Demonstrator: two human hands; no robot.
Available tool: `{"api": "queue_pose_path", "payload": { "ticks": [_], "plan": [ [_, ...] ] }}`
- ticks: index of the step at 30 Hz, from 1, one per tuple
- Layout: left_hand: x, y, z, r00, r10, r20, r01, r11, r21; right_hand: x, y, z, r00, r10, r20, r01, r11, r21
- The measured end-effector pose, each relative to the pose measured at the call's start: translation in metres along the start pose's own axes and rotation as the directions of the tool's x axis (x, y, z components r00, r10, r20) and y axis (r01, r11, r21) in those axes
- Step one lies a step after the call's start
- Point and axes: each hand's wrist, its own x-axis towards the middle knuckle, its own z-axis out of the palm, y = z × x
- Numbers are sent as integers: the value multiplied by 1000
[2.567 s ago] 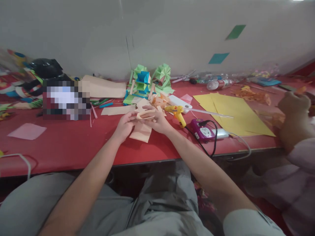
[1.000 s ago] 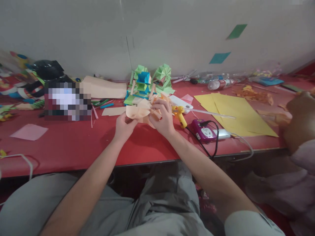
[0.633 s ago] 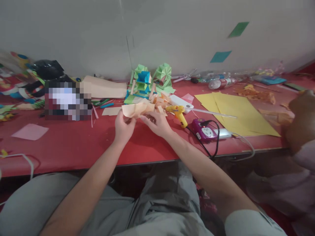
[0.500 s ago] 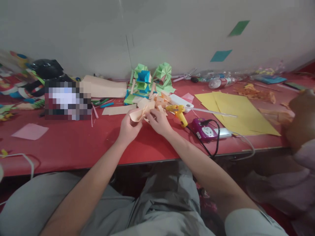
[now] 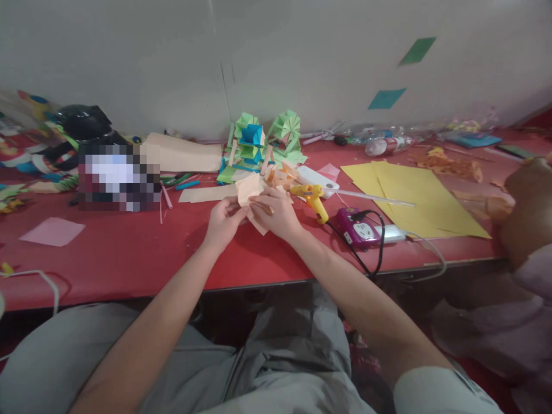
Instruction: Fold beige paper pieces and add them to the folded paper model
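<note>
Both hands' fingers, left [image 5: 225,223] and right [image 5: 278,214], pinch the peach paper [image 5: 249,188] above the red tabletop [image 5: 164,253], with the yellow glue gun [image 5: 311,196] crowding the right hand and green-and-blue folded models [image 5: 252,141] standing behind.

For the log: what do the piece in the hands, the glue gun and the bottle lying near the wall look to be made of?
Piece in the hands: matte peach paper or thin card, judging by its creases and thin edges.
Glue gun: probably hard plastic, smooth yellow with a slight sheen.
Bottle: likely clear, glossy plastic; it is see-through with highlights.
</note>
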Motion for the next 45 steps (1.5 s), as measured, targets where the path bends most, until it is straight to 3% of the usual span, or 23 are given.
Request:
{"api": "queue_pose_path", "payload": {
  "ticks": [15, 25, 33, 38, 40, 42, 45],
  "plan": [
    [-2, 1, -2, 997, -63, 55, 61, 998, 35, 1, -2, 1, 991, -127, -45, 125, 991, -55],
    [0, 8, -6, 991, -135, 6, 134, 981, -138, 0, -8, -2, 990, -136, 32, 138, 985, -100],
    [-1, 9, -7, 997, -61, 45, 64, 996, -56, -4, -13, -7, 983, -143, 117, 162, 971, -174],
    [3, 4, -10, 1000, -8, -15, 7, 1000, -22, -3, -17, -9, 990, -133, 41, 137, 984, -116],
    [5, 1, -13, 997, 54, -62, -52, 998, 23, -1, -15, -8, 996, -72, -59, 72, 997, -9],
    [6, 0, -14, 988, 121, -94, -113, 990, 81, 1, -12, -6, 986, 103, -130, -81, 983, 167],
    [5, 1, -14, 984, 152, -90, -140, 982, 128, 4, -9, -5, 912, 408, 49, -391, 825, 409]
  ]
}}
